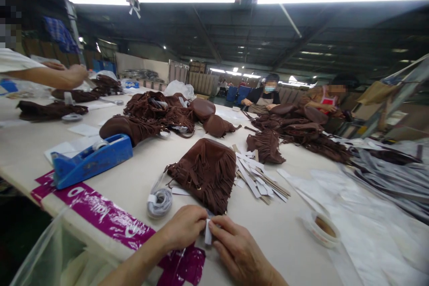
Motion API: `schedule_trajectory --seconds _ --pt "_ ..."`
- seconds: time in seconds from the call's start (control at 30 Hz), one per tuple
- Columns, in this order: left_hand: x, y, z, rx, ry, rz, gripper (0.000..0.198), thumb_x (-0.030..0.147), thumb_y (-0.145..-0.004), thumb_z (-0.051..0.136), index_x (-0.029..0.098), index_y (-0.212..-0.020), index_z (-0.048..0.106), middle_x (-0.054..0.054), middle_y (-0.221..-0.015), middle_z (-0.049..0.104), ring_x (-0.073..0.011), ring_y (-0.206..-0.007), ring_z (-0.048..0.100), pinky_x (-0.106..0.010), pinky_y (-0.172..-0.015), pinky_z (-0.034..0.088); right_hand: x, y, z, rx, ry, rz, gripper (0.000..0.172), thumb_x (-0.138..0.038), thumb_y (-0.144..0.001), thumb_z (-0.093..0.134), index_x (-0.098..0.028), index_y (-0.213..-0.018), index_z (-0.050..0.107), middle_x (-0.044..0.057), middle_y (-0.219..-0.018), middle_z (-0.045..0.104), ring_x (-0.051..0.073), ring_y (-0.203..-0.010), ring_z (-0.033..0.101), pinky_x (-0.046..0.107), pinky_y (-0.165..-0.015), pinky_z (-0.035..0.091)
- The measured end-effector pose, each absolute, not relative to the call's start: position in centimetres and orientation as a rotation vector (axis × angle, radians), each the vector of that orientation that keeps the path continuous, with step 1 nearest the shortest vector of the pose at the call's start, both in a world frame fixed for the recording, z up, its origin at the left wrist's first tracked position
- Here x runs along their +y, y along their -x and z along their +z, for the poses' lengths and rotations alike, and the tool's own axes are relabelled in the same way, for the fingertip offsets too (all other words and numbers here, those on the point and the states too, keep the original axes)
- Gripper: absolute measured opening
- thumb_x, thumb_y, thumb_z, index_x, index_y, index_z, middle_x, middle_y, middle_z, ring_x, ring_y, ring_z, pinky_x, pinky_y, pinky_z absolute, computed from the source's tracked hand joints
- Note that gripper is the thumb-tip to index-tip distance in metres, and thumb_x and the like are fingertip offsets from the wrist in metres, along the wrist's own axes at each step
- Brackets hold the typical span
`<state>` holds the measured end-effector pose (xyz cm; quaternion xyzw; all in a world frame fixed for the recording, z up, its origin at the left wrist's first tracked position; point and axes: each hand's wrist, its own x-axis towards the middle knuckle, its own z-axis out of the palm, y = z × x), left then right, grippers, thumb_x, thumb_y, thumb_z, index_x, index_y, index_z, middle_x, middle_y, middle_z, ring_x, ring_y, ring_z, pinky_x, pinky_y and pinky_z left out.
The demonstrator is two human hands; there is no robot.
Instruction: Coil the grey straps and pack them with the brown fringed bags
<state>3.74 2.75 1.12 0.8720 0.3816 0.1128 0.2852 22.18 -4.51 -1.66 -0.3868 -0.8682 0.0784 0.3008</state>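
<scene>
My left hand (188, 225) and my right hand (236, 243) meet at the near edge of the table, fingertips pinched around a small white strip (208, 232). The strip stands upright between them. Just beyond my fingers lies a brown fringed bag (206, 172), its lower corner close to my fingertips. Left of the bag sits a coiled grey strap (160, 202) bound with a white band. To its right is a loose pile of white and tan paper strips (259, 178). Purple printed tape (110, 216) runs along the table edge under my left forearm.
A blue tape dispenser (94, 161) stands at the left. Brown bags (157, 111) are heaped farther back, more (301, 127) at back right. A tape roll (323, 229) and clear plastic sheets (372, 214) cover the right. Several people work around the table.
</scene>
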Motion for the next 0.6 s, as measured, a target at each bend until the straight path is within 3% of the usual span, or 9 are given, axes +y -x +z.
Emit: schedule_trajectory --seconds 0.13,0.3,0.43,0.5,0.6 --pt "2.4 -3.6 1.9 1.018 -2.334 0.298 0.021 0.022 -0.080 0.046 0.018 -0.074 0.066 -0.002 -0.075 0.067 -0.0180 -0.074 0.060 -0.024 -0.061 0.035 -3.8 -21.7 -2.7 -2.187 1.119 0.172 0.022 -0.017 -0.095 0.043 -0.020 -0.107 0.061 0.009 -0.102 0.062 0.016 -0.088 0.062 0.025 -0.078 0.053" --pt "2.2 -3.8 3.0 1.024 -2.343 0.284 0.018 0.025 -0.079 0.050 0.018 -0.073 0.065 -0.003 -0.076 0.067 -0.0190 -0.074 0.060 -0.025 -0.062 0.035 -3.3 -20.9 -2.9 -2.116 1.120 0.114 0.021 -0.019 -0.096 0.042 -0.019 -0.085 0.060 0.007 -0.091 0.060 0.014 -0.078 0.059 0.022 -0.070 0.049" --pt "2.4 -4.1 2.7 0.999 -2.387 0.205 0.018 0.023 -0.078 0.048 0.019 -0.074 0.065 -0.004 -0.078 0.068 -0.0213 -0.079 0.061 -0.026 -0.067 0.039 -3.5 -21.0 -2.3 -2.120 1.147 0.113 0.014 -0.016 -0.091 0.048 -0.018 -0.085 0.061 0.006 -0.091 0.061 0.014 -0.079 0.059 0.022 -0.071 0.049" --pt "2.9 -4.1 1.6 1.038 -2.431 0.209 0.023 0.023 -0.078 0.045 0.019 -0.083 0.067 -0.006 -0.090 0.070 -0.0235 -0.089 0.062 -0.029 -0.077 0.041 -3.4 -21.3 -2.2 -2.177 1.136 0.070 0.011 -0.016 -0.086 0.053 -0.018 -0.090 0.063 0.006 -0.094 0.063 0.015 -0.084 0.061 0.021 -0.073 0.050" --pt "4.4 -4.7 -0.7 1.024 -2.410 0.289 0.021 0.027 -0.075 0.050 0.023 -0.084 0.068 -0.003 -0.092 0.072 -0.0255 -0.093 0.062 -0.029 -0.081 0.043 -3.3 -22.1 -2.0 -2.273 1.184 -0.028 0.021 -0.019 -0.084 0.056 -0.019 -0.103 0.063 0.004 -0.103 0.065 0.014 -0.090 0.062 0.017 -0.077 0.050"
